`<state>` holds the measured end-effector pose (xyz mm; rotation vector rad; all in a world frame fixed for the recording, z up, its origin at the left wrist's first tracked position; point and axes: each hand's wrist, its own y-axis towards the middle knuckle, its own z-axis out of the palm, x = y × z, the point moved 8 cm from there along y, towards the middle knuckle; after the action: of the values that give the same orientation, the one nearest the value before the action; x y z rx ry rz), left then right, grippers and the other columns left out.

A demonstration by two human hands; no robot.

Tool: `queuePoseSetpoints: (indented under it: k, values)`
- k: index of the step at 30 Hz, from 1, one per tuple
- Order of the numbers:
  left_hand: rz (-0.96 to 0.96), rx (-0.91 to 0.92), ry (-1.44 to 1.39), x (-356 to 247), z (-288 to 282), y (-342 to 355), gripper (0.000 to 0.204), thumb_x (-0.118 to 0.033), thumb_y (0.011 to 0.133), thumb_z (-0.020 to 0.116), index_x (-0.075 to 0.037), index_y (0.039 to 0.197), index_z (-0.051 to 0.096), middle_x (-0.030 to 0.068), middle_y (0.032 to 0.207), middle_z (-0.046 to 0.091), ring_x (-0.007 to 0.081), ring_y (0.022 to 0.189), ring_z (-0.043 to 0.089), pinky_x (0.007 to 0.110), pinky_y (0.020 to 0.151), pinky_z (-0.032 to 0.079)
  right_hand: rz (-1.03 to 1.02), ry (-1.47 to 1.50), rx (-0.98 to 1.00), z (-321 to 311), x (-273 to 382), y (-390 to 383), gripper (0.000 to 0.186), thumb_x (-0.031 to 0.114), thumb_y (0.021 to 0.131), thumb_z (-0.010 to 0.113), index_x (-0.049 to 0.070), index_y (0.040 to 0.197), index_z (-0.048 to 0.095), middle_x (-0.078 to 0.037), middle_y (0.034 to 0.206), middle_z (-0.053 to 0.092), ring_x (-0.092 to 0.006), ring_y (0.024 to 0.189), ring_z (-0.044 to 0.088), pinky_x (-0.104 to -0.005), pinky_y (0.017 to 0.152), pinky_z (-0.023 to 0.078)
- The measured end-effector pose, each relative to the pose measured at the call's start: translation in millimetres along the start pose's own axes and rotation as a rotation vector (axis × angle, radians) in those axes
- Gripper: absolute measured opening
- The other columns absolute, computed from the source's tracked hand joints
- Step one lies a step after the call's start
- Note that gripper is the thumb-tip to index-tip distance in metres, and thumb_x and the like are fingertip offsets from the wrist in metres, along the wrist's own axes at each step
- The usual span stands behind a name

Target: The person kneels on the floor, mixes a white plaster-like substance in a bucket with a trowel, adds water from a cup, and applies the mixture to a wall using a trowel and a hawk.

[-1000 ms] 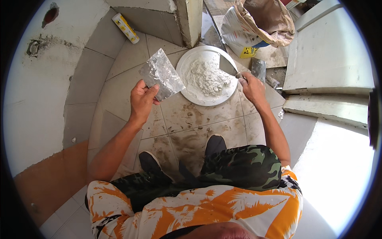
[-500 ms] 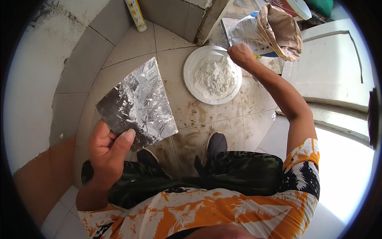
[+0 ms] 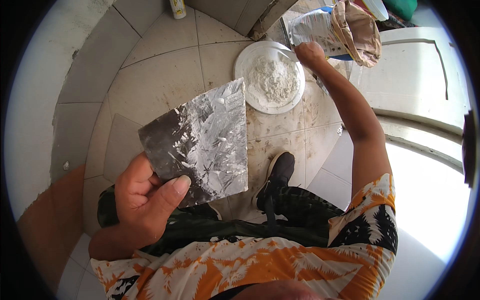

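My left hand (image 3: pixel 146 195) is closed on a square grey plate (image 3: pixel 192 142) smeared with white paste, held low and close to me. My right hand (image 3: pixel 311 54) reaches forward, closed on a scraper (image 3: pixel 291 53), largely obscured, at the far right edge of a round white tray (image 3: pixel 243 75). A mound of white powder (image 3: pixel 272 82) lies in the tray. Just beyond that hand is an open paper sack (image 3: pixel 357 35) with crumpled brown rim.
Dirty tiled floor (image 3: pixel 150 85) lies under me, with my shoe (image 3: pixel 280 170) on it. A cartridge tube (image 3: pixel 178 7) is by the back wall. A white panel (image 3: pixel 405 70) stands at right, a plastered wall (image 3: pixel 35 110) at left, a white bucket (image 3: pixel 376 11) behind the sack.
My left hand has brought the smeared plate down toward my body, then slightly right. My right arm has stretched away from me toward the sack, the scraper now mostly out of sight.
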<state>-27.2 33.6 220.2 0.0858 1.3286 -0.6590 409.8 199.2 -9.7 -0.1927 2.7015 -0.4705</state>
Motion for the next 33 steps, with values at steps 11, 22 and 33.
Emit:
queuePoseSetpoints:
  k: [11,22,33]
  values:
    - [0.033,-0.064,-0.060,-2.5,-11.9,-21.1,0.030,-0.006,0.097,0.057,0.006,0.123,0.052,0.0082,0.108,0.065,0.0066,0.092,0.057,0.023,0.082,0.045,0.100,-0.001,0.213,11.1,-4.8,-31.8,0.022,0.011,0.080,0.065,0.004,0.098,0.074,-0.018,0.101,0.072,-0.0346,0.092,0.072,-0.0440,0.078,0.057]
    - [0.038,-0.129,0.013,-4.2,-18.3,-19.6,0.028,-0.010,0.098,0.057,0.004,0.122,0.053,0.0043,0.103,0.062,0.0031,0.083,0.049,0.021,0.076,0.040,-0.082,-0.049,0.302,-13.1,40.1,-31.2,0.021,0.009,0.082,0.061,0.004,0.096,0.076,-0.018,0.101,0.073,-0.0330,0.092,0.072,-0.0423,0.076,0.058]
    - [0.057,-0.217,0.042,-2.1,-22.6,-23.1,0.040,-0.013,0.096,0.056,0.005,0.130,0.051,0.0096,0.120,0.061,0.0136,0.109,0.056,0.030,0.101,0.039,0.234,0.131,0.242,-21.0,-7.1,-67.5,0.026,0.011,0.079,0.063,0.004,0.101,0.074,-0.019,0.104,0.072,-0.0350,0.097,0.071,-0.0440,0.080,0.056]
